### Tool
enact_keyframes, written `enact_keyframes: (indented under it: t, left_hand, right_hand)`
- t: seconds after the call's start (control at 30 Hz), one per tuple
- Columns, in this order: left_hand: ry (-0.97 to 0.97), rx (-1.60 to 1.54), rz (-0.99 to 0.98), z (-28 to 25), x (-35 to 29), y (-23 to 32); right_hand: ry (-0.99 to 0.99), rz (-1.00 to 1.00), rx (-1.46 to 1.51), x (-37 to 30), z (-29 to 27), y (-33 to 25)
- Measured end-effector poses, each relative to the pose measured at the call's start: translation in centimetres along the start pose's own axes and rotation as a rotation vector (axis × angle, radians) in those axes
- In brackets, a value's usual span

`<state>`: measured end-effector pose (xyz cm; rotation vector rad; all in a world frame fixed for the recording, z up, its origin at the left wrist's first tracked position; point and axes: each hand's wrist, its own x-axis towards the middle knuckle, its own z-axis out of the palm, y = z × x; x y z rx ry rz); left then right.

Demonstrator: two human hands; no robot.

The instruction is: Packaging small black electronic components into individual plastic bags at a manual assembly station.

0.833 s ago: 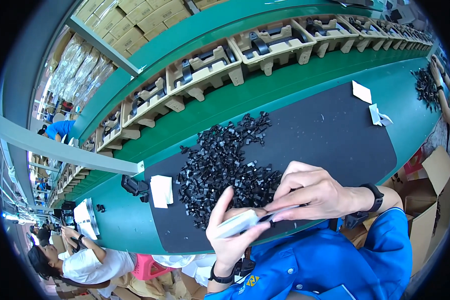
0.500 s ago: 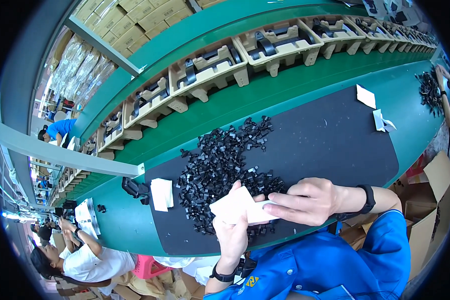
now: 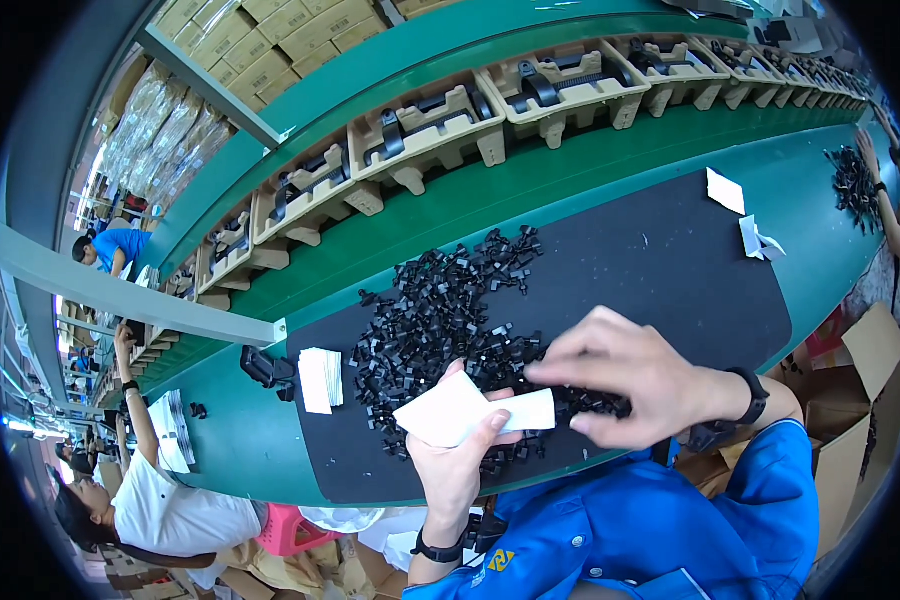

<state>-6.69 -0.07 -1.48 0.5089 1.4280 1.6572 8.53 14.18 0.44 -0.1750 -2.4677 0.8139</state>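
My left hand (image 3: 448, 468) grips a white paper piece (image 3: 444, 412), with the thumb across it. A narrower folded white strip (image 3: 532, 410) sticks out to the right from under the thumb; I cannot tell whether both are one sheet. Just right of the strip, my right hand (image 3: 642, 385) hovers with nothing in it. Its thumb and fingers are apart and slightly blurred. Beneath and beyond both hands spreads a heap of small black plastic parts (image 3: 425, 325) on a dark mat (image 3: 660, 270).
A white paper stack (image 3: 320, 380) and a black part (image 3: 267, 372) sit left. Folded papers (image 3: 758, 240) lie far right. Beyond, moulded trays (image 3: 440, 130) with black items line a green conveyor (image 3: 530, 190). Co-workers (image 3: 185, 510) are at left and far right; an open cardboard box (image 3: 845, 420) stands right.
My right hand has let go of the folded strip, moved right and spread its fingers. My left hand has shifted slightly left with the paper. The co-worker at left has stretched an arm toward the conveyor.
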Motion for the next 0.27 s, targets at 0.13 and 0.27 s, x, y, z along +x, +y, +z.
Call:
enact_keyframes:
  t: [0.13, 0.27]
  left_hand:
    - [-0.010, 0.038, 0.027, 0.2, -0.5, 0.3]
    - [-0.095, 0.188, 0.132, -0.1, -0.8, 0.2]
  right_hand:
    - [-0.113, 0.277, 0.433, 0.0, 0.0, 1.6]
    - [-0.394, 0.121, 0.332, -0.4, 1.0, 4.5]
